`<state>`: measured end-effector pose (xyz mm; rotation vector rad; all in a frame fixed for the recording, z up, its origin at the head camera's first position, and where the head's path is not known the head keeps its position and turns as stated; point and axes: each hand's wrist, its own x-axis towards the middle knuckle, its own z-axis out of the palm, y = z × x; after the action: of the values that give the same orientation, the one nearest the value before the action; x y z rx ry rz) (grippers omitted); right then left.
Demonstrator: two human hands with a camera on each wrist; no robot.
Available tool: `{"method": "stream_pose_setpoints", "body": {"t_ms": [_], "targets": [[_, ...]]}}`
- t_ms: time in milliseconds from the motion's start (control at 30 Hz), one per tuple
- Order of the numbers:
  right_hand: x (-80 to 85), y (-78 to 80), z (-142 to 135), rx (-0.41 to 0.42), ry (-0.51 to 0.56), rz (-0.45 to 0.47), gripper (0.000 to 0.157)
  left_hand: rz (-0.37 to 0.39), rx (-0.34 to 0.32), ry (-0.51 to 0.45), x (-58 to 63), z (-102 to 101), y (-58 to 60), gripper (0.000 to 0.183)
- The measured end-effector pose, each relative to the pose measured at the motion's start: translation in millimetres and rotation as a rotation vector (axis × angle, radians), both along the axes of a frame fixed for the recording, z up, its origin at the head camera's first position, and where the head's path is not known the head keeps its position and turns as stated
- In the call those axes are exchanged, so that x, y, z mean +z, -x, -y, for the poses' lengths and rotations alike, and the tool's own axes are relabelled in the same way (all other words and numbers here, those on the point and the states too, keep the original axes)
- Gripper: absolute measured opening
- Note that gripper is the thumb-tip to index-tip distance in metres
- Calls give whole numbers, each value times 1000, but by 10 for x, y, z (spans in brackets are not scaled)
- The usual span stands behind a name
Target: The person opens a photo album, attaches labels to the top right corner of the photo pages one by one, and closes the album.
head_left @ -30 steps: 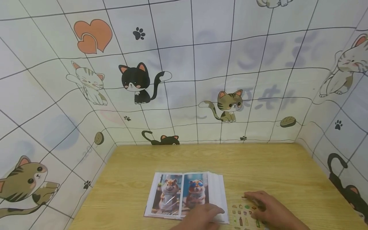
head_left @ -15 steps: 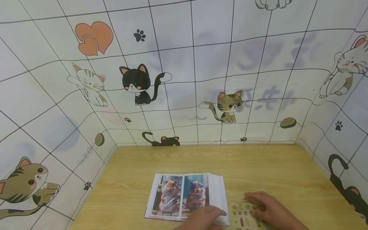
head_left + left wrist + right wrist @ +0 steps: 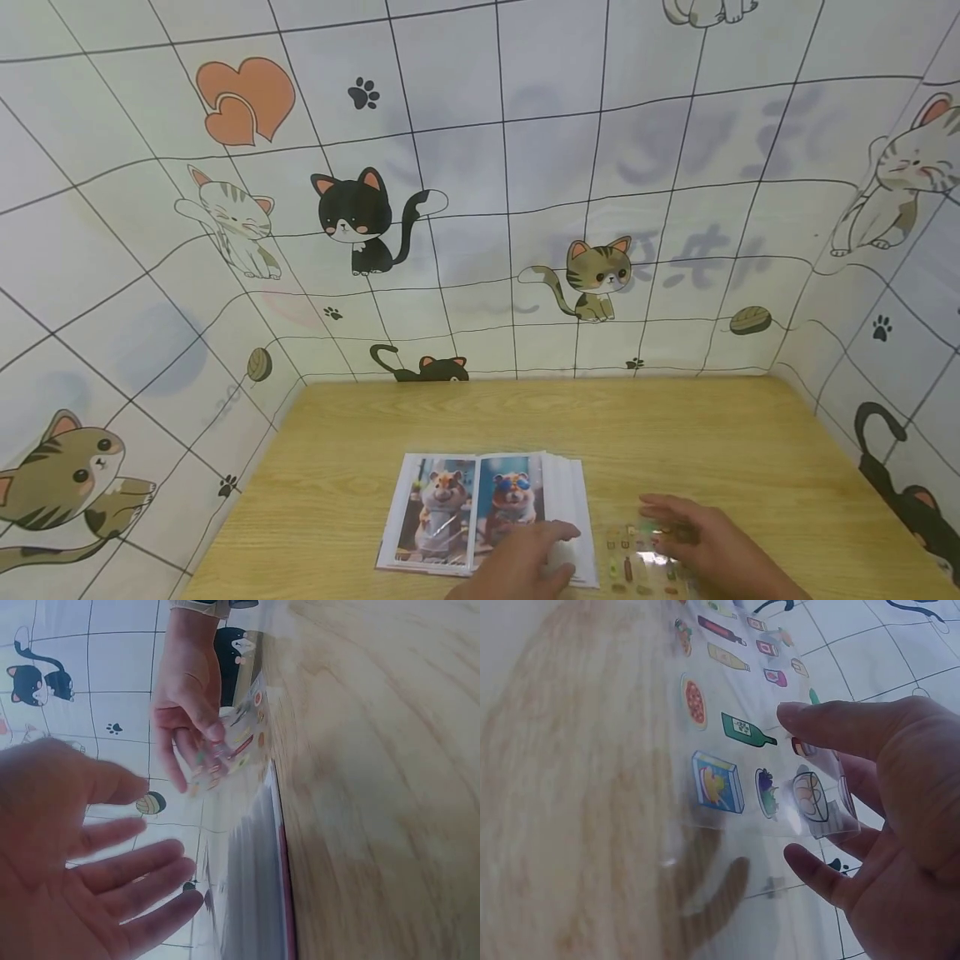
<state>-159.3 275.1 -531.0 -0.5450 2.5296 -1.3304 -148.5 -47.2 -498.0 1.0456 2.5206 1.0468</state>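
Observation:
A photo album (image 3: 572, 504) lies spread on the table, with a dressed hamster picture on each page. Over its lower right page is my left hand (image 3: 517, 562), its fingers extended and holding nothing; the left wrist view shows the palm (image 3: 52, 877) beside the album's page edges (image 3: 259, 881). To the album's right, my right hand (image 3: 705, 537) pinches a clear sticker sheet (image 3: 620, 569) between thumb and fingers. Close up in the right wrist view, the sheet (image 3: 720, 735) carries small food and bottle stickers and stands tilted off the wood, thumb (image 3: 817, 720) on its near face.
The wooden table (image 3: 360, 417) is bounded by white walls (image 3: 465, 183) with a grid and cartoon cats at the back and both sides.
The sticker sheet has tilted up and now catches glare, as my right hand raises it slightly. My left hand's fingers have spread and shifted a little left over the page.

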Motion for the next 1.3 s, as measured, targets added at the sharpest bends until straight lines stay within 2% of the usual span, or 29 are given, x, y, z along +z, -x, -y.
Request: {"method": "stream_pose_setpoints", "body": {"t_ms": [133, 300, 533, 733, 833, 933, 1100, 1300], "targets": [[74, 4, 3, 25, 22, -25, 59, 223, 112, -131, -13, -17, 16, 39], [129, -5, 29, 45, 19, -205, 55, 305, 174, -191, -18, -41, 36, 45], [253, -43, 111, -28, -20, -259, 51, 427, 255, -285, -16, -142, 47, 53], [294, -68, 217, -24, 34, -392, 50, 462, 273, -366, -3, -241, 35, 52], [303, -69, 268, 9, 80, -452, 52, 477, 278, -402, 35, -278, 27, 53], [316, -79, 321, 38, 112, -474, 53, 504, 292, -458, 70, -306, 28, 57], [348, -126, 415, 16, 76, -462, 50, 511, 306, -572, 69, -329, 48, 58], [326, -153, 488, -31, 5, -513, 48, 489, 334, -632, 74, -344, 54, 53]]}}
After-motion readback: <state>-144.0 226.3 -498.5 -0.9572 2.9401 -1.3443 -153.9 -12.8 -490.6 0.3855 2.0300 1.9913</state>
